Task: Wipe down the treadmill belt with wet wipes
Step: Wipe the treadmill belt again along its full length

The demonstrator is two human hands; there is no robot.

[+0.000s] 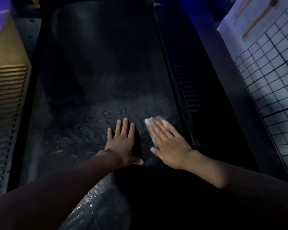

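Dark treadmill belt (106,63): left hand (122,141) flat; right hand (169,143) presses wet wipe (154,121)

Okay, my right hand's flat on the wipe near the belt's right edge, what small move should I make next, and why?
Probably slide the right hand, pressing the white wet wipe, forward and leftward across the black treadmill belt: grey dusty streaks show just beyond the flat left hand.

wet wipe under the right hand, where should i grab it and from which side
Probably the far edge of the wet wipe, the part that shows most past the right hand. It lies flat on the treadmill belt, so come from above and pinch that free edge up.
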